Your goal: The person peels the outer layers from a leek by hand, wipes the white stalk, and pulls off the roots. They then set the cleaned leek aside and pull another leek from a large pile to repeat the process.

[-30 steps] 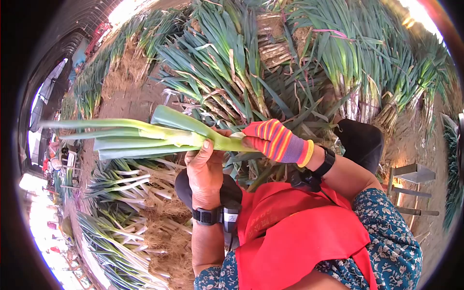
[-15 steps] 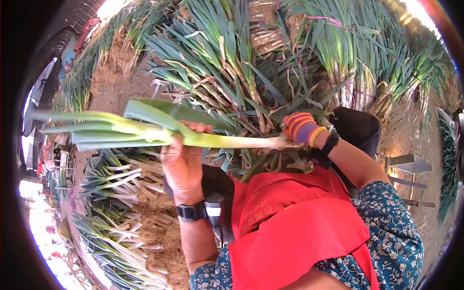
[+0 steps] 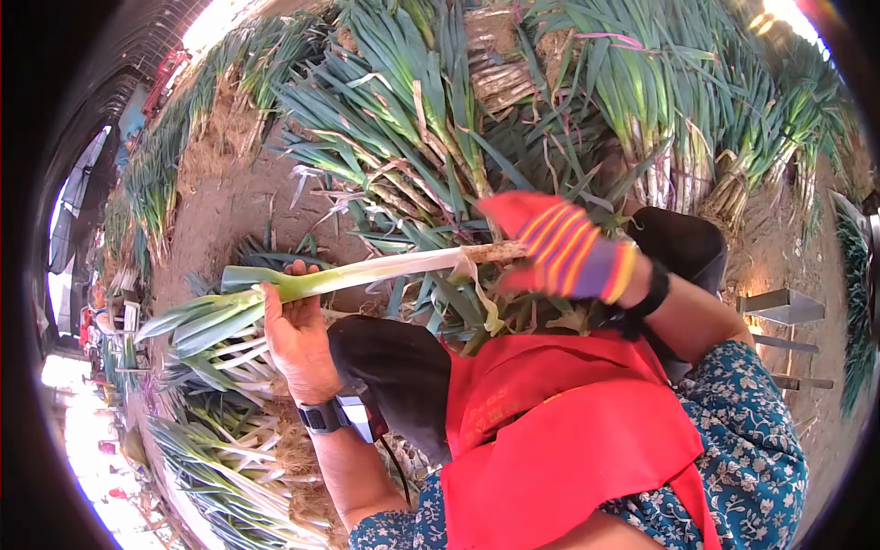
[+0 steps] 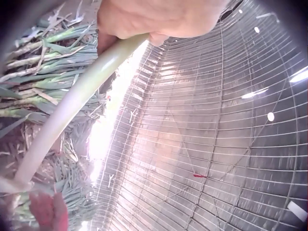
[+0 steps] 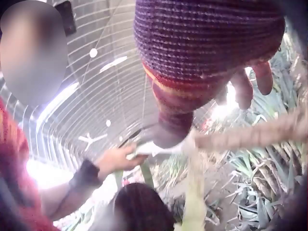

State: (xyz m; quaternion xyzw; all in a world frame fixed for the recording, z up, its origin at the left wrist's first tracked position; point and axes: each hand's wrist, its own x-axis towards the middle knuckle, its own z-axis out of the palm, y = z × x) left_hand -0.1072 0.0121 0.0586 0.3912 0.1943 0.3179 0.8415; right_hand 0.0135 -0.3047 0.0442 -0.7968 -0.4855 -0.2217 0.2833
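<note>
My bare left hand [image 3: 298, 335] grips a long leek [image 3: 385, 268] below its fanned green leaves, which point left. In the left wrist view the fingers curl round the pale stem [image 4: 72, 103]. The leek's browned lower end points right, toward my right hand [image 3: 568, 247], which wears a striped knit glove and is blurred. Its fingers and thumb are spread apart beside that end. A loose pale strip of outer leaf [image 3: 483, 291] hangs from the stem, and shows in the right wrist view as a peeled strip [image 5: 195, 192].
Large bundles of leeks [image 3: 651, 110] stand ahead and right. More leeks with roots [image 3: 229, 449] lie in piles at my left. Leaf scraps cover the ground between my knees [image 3: 390, 367]. A metal stand [image 3: 784, 307] is at the right.
My left hand has moved left and down with the leek. My right hand slid along the stem to its lower end and its fingers have spread; a strip of outer leaf now hangs loose.
</note>
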